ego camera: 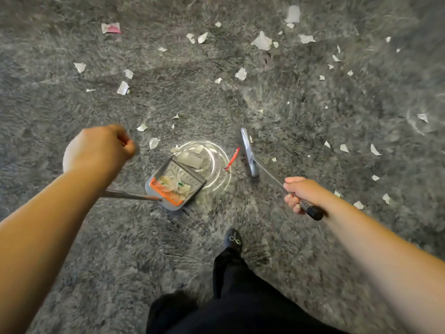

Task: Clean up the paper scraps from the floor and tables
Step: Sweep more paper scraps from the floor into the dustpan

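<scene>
Torn white paper scraps [262, 41] lie scattered over the grey marbled floor [72, 261], mostly in the far half and to the right. A grey dustpan [178, 182] with an orange comb edge stands on the floor at centre, holding several scraps, with a larger piece [190, 160] at its mouth. Its thin handle [130, 195] runs left under my left forearm. My left hand [101, 148] is curled in a fist above it; the grip itself is hidden. My right hand [298, 194] grips the broom handle. The grey broom head [248, 153] rests right of the pan, beside a red strip [232, 160].
A pink-and-white scrap [110, 27] lies far left. My black shoe [233, 239] and black trouser leg [240, 297] stand just behind the dustpan. A bright ring of reflected light sits on the floor by the pan's mouth.
</scene>
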A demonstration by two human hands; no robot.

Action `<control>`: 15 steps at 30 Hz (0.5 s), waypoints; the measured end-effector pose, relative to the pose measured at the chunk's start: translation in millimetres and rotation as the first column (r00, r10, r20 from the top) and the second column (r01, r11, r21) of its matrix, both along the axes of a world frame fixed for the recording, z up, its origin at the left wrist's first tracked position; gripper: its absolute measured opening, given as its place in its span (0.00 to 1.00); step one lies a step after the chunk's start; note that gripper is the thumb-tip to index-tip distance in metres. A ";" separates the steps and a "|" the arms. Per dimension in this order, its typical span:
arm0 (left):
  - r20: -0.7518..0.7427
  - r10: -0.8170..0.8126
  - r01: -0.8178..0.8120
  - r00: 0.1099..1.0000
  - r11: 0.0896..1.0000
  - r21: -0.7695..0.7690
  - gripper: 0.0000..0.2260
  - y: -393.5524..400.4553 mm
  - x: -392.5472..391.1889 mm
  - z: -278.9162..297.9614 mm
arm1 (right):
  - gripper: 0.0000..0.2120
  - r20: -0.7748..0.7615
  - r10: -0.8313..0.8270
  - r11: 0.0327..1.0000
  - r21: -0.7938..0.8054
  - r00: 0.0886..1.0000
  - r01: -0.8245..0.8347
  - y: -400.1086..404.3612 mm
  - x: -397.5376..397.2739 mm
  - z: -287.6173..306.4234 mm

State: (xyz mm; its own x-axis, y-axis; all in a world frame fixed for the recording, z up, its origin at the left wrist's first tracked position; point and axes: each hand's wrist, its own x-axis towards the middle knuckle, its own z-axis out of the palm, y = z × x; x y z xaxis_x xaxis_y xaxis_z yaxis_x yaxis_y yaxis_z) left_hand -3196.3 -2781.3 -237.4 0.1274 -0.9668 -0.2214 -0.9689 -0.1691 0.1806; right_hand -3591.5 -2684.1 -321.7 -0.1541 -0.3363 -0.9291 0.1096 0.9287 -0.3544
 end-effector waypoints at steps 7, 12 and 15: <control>0.056 -0.002 0.000 0.998 0.999 0.035 0.10 -48.3 9.1 -1.6 | 0.19 0.007 -0.004 1.000 0.022 1.000 0.003 -65.5 -44.0 -36.7; 0.100 -0.044 0.038 0.994 0.998 0.058 0.09 -69.0 25.4 -2.9 | 0.17 -0.013 0.026 0.999 0.025 1.000 -0.025 -104.8 -43.5 -56.9; 0.110 -0.081 0.079 0.991 0.997 0.018 0.07 -77.3 35.6 -3.5 | 0.15 -0.014 0.063 0.997 0.042 0.998 -0.062 -118.6 -34.1 -60.2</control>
State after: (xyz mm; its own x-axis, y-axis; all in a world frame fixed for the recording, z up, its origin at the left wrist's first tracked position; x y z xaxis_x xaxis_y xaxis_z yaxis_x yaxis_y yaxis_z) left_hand -3160.6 -2858.6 -240.9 0.0743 -0.9718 -0.2237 -0.9933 -0.0920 0.0700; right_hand -3625.5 -2802.6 -381.9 -0.1488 -0.3072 -0.9399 0.0457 0.9474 -0.3169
